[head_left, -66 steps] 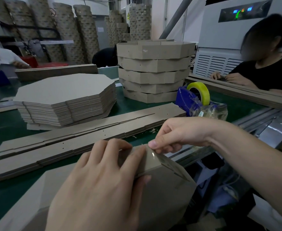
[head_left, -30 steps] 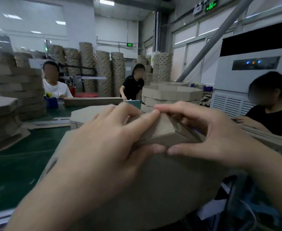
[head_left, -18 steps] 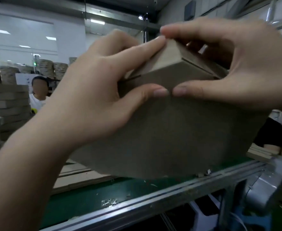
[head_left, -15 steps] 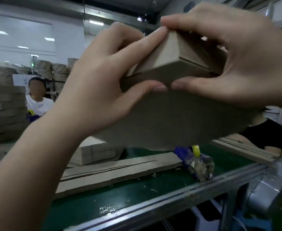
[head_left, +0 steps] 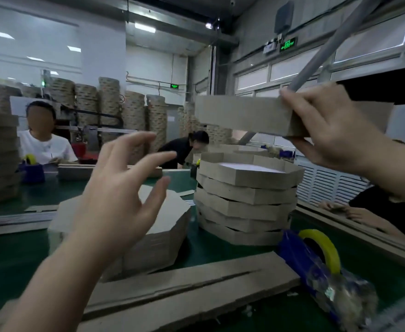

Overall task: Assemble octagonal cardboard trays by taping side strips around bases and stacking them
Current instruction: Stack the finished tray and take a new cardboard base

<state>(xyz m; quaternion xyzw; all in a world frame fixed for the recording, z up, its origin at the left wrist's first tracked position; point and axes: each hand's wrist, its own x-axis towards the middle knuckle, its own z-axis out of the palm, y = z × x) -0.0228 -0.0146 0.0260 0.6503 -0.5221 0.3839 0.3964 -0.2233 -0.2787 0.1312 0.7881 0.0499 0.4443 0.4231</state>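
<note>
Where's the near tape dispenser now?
Head view, lower right: tape dispenser on the green table, just in front of the tray stack, at the right end of the side strips.

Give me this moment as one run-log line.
step: stacking | right hand: grips tray above stack | left hand: open, empty

White-shirted person beyond the green belt

No text is readable; the green sign is blurred.
</note>
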